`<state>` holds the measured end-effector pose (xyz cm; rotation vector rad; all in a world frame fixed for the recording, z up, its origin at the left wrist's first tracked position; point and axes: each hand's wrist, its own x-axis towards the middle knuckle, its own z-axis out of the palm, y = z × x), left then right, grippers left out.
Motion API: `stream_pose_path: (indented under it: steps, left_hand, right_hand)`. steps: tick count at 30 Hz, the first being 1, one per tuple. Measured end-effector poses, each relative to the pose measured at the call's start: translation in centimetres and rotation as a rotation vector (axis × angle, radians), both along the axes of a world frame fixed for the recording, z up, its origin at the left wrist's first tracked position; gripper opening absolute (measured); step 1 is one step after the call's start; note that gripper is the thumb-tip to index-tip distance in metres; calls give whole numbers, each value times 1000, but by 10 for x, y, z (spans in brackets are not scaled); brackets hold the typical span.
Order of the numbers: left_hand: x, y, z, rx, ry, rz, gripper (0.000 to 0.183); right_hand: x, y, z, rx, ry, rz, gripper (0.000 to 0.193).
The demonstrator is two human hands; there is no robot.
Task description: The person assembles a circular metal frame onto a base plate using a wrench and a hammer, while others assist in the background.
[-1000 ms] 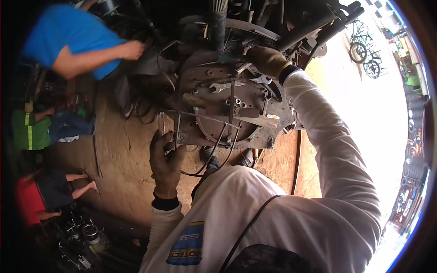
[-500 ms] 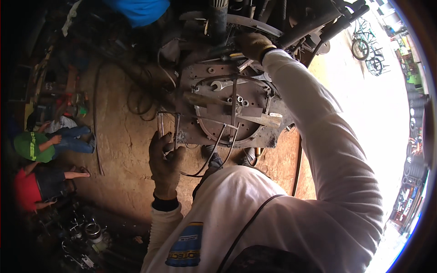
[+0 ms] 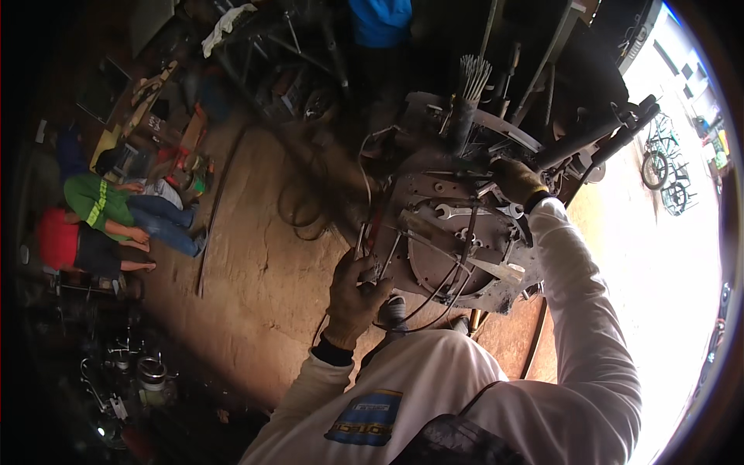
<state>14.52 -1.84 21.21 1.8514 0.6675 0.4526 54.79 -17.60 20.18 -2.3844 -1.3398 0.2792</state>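
My left hand (image 3: 355,298), in a brownish work glove, is closed around a bent metal rod frame (image 3: 391,252) at the left edge of a dark steel plate (image 3: 422,188). The frame's thin rods reach over the plate. My right hand (image 3: 518,183), also gloved, is at the plate's far right corner among tools and metal parts; its fingers are mostly hidden. On the plate lie an open-end wrench (image 3: 465,210), several nuts or rings, a curved metal band and a flat pale bar (image 3: 496,268).
A tube of thin rods (image 3: 473,81) stands beyond the plate, near thick dark pipes (image 3: 593,136). A cable (image 3: 366,167) hangs at its left. Two people (image 3: 101,209) sit far left. Metal parts (image 3: 151,372) lie lower left. Bicycles (image 3: 663,167) stand outside, right.
The view has shifted, so the plate and both hands appear lower and further right. My left hand still grips the rod frame; my right hand remains at the plate's far corner.
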Motion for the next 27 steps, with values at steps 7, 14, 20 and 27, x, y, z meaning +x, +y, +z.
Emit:
stream_pose_path:
  steps: [7, 14, 20, 27]
  left_hand:
    - [-5, -5, -17, -50, -121, -47, 47]
    - [-24, -6, -2, -19, -99, 34, 47]
    - [-18, -5, -5, -26, -66, -12, 45]
    - [-15, -6, -17, -73, -93, -12, 44]
  right_hand:
    - [37, -5, -42, -207, -167, -78, 35]
    - [15, 18, -11, -128, -341, -287, 32]
    - [16, -32, -16, -259, -350, -44, 30]
    - [17, -87, -36, -151, -308, -148, 25]
